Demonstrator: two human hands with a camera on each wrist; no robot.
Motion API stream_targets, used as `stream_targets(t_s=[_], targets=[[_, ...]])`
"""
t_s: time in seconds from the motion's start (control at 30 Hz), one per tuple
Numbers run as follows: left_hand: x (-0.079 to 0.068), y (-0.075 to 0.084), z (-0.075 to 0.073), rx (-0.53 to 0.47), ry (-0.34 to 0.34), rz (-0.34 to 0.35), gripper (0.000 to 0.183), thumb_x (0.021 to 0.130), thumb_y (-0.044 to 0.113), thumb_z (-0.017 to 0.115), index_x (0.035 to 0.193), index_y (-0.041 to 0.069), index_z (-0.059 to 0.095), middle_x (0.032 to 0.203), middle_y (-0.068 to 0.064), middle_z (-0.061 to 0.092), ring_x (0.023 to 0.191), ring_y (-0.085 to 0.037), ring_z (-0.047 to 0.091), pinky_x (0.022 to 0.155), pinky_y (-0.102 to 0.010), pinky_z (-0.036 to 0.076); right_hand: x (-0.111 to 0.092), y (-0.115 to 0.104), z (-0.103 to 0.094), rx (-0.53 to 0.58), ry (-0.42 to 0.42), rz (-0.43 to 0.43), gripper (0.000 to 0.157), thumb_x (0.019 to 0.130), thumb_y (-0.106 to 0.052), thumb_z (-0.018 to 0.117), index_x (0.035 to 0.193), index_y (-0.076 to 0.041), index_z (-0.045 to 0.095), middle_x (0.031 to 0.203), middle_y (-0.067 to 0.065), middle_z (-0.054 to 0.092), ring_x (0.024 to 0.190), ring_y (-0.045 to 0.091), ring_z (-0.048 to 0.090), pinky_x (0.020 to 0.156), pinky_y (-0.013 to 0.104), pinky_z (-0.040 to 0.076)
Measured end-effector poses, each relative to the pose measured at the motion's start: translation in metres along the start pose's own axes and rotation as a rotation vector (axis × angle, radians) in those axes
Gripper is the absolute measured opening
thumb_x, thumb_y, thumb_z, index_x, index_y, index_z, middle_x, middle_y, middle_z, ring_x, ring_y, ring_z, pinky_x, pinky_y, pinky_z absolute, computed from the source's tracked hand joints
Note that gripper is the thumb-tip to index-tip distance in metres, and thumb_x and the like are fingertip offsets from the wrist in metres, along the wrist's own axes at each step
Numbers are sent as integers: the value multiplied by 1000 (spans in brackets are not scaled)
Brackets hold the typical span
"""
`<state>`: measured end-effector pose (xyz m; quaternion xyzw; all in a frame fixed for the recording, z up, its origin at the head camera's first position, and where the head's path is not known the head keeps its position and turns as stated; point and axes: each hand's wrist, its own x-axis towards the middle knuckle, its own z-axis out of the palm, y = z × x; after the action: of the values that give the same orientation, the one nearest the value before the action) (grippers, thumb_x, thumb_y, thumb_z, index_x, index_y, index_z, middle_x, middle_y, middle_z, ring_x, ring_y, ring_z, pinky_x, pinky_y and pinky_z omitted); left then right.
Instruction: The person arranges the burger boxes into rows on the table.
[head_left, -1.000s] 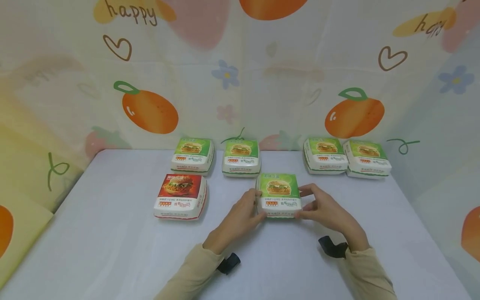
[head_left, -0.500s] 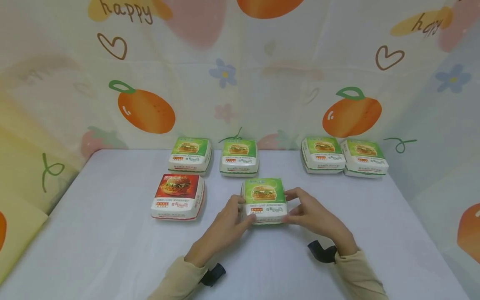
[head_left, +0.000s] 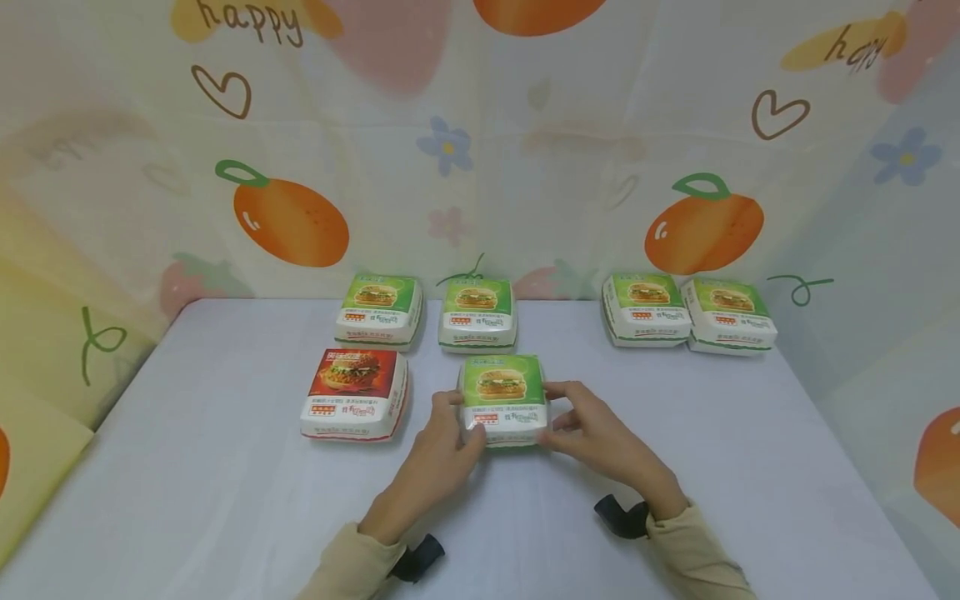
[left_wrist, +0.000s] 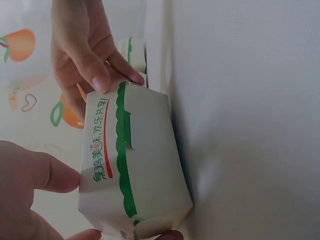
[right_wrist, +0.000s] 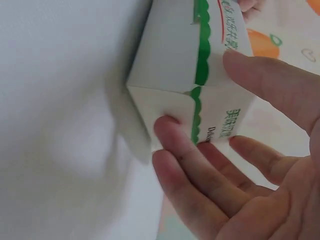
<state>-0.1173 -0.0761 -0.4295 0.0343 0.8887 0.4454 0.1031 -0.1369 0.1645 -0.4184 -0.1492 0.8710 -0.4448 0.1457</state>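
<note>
A white burger box with a green top (head_left: 501,400) lies between my two hands, a burger picture on its lid. My left hand (head_left: 431,454) grips its left side, thumb at the front corner. On the opposite side my right hand (head_left: 603,442) holds it, thumb at the front and fingers along the side wall. The right wrist view shows the fingertips (right_wrist: 170,131) pressed on that wall, low down near the tablecloth. Seen in the left wrist view, the box's front flap (left_wrist: 150,135) is closed along a green scalloped edge. To the left sits a red-topped burger box (head_left: 354,393).
Behind, two green-topped boxes, one at the left (head_left: 378,310) and one nearer the middle (head_left: 477,315), stand apart. Two more, a left one (head_left: 646,310) and a right one (head_left: 729,315), sit side by side at back right. A printed cloth backdrop (head_left: 495,192) rises behind the white table (head_left: 225,500).
Both hands have carried or slid the green-topped box leftward and slightly nearer, closer to the red-topped box. Their hold on it looks the same, and the other boxes keep their places.
</note>
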Motion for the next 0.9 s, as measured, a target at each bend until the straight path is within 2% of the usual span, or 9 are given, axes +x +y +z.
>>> stream_targets(t_s=[0.13,0.27,0.53,0.9], targets=[[0,1,-4,17,-2,-30,64,99,28,49,150,1,20,144,-23,47,105,-23,57,89,-43,51,2,2,4,0,-4,-88,66,91,-21,73,146,-4,41,141,18,49,108,26,66,91,36,57],[1,0,-9,39,17,-43,65,101,29,45,152,0,17,153,-24,38,119,-26,53,106,-52,44,5,2,7,23,-23,-173,64,92,-15,70,147,-3,40,139,21,49,109,31,66,94,37,56],[2,1,-16,70,52,-43,62,101,24,45,149,-6,20,147,-30,41,124,-30,52,107,-53,43,9,5,15,86,-56,-210,65,93,-8,67,150,-5,37,149,21,43,116,35,63,99,39,54],[3,1,-23,90,60,-64,62,100,20,44,149,-7,18,152,-29,32,135,-34,42,112,-55,37,10,6,22,129,-136,-235,73,92,-11,69,154,-5,30,153,23,36,127,41,56,105,43,49]])
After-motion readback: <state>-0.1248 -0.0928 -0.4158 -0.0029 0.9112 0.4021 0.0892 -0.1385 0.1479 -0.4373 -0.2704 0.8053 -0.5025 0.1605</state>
